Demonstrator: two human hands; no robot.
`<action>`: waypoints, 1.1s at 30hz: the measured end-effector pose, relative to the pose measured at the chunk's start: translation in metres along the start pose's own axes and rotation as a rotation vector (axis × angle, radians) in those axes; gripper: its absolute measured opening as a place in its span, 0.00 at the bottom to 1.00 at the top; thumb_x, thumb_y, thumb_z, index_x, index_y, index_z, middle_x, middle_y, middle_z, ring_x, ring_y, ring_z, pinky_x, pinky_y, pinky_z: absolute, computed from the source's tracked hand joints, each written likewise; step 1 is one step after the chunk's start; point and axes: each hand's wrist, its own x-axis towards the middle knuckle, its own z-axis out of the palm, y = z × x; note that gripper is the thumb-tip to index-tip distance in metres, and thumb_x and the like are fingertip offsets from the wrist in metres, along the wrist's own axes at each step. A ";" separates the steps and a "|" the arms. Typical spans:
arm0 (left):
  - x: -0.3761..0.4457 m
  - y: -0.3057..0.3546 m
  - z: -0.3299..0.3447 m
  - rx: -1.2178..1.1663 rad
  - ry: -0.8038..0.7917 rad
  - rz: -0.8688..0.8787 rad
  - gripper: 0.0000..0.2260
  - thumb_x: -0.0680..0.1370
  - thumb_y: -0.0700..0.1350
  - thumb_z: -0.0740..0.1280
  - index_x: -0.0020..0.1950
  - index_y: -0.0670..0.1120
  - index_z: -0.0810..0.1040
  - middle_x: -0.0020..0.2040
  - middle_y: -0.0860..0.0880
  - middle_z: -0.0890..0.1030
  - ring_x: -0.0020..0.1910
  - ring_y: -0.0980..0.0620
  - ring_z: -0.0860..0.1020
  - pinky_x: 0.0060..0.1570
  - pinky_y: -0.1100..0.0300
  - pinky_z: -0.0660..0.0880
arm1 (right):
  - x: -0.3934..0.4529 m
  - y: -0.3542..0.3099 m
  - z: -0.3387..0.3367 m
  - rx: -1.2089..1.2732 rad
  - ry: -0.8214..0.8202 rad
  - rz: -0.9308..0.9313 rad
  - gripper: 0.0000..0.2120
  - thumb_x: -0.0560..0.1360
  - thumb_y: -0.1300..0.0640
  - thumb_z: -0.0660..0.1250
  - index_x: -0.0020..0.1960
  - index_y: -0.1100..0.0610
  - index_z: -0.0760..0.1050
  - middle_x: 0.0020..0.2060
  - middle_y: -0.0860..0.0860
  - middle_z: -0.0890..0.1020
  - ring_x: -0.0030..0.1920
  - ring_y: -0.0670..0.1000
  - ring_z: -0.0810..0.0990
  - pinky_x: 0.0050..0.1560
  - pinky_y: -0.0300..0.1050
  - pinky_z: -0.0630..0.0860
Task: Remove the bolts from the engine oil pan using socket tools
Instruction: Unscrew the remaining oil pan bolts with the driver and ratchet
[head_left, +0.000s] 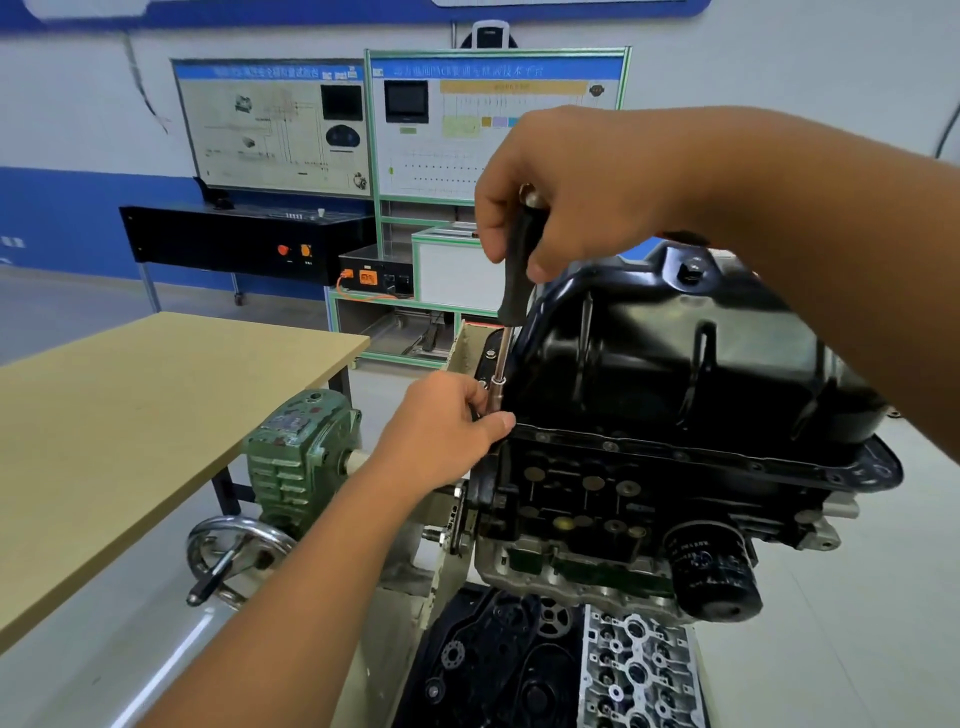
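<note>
Gripping the black handle of a socket driver (511, 291) near its top, the right hand (582, 187) comes in from the upper right of the frame, its fingers (491, 228) curled round the handle with the thumb pressed against its lower part. The driver stands almost upright, tilted slightly, and its steel shaft runs down to a socket (497, 396) set on the flange at the left corner of the oil pan (675, 364). The left hand (441, 426) reaches up from the lower left and pinches the socket end between fingertips and thumb, just at the pan's edge. Whether a bolt sits inside the socket cannot be told.

The glossy black pan fills the centre right of the frame, facing up on the inverted engine (597, 499). Small bolts (607, 446) show along its near flange, and a drain plug (691, 270) sits on its top right.

An oil filter (714, 577) juts out at the lower right of the engine. A cylinder head (639, 670) lies at the bottom of the frame. At left are a green gearbox (296, 452) with a handwheel (236, 558) and a tan table (130, 431).
</note>
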 end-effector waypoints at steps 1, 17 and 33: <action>0.000 0.000 0.001 0.000 0.004 -0.002 0.17 0.75 0.52 0.76 0.32 0.47 0.75 0.25 0.55 0.70 0.25 0.58 0.67 0.31 0.60 0.65 | 0.000 0.001 0.002 -0.004 0.011 0.005 0.10 0.67 0.57 0.80 0.43 0.47 0.81 0.39 0.45 0.83 0.41 0.47 0.80 0.45 0.47 0.78; -0.004 -0.007 -0.005 -0.356 -0.145 -0.069 0.04 0.78 0.41 0.74 0.45 0.43 0.81 0.24 0.56 0.64 0.26 0.55 0.61 0.40 0.56 0.68 | 0.004 0.013 0.011 -0.035 0.014 0.097 0.16 0.76 0.39 0.70 0.45 0.52 0.81 0.32 0.49 0.84 0.40 0.56 0.85 0.46 0.52 0.82; -0.003 0.000 0.005 -0.257 0.012 -0.090 0.11 0.76 0.45 0.76 0.36 0.45 0.78 0.23 0.57 0.65 0.24 0.57 0.61 0.26 0.67 0.61 | -0.016 0.015 -0.003 0.104 0.133 0.089 0.12 0.65 0.51 0.83 0.43 0.49 0.82 0.39 0.47 0.84 0.42 0.49 0.82 0.46 0.45 0.76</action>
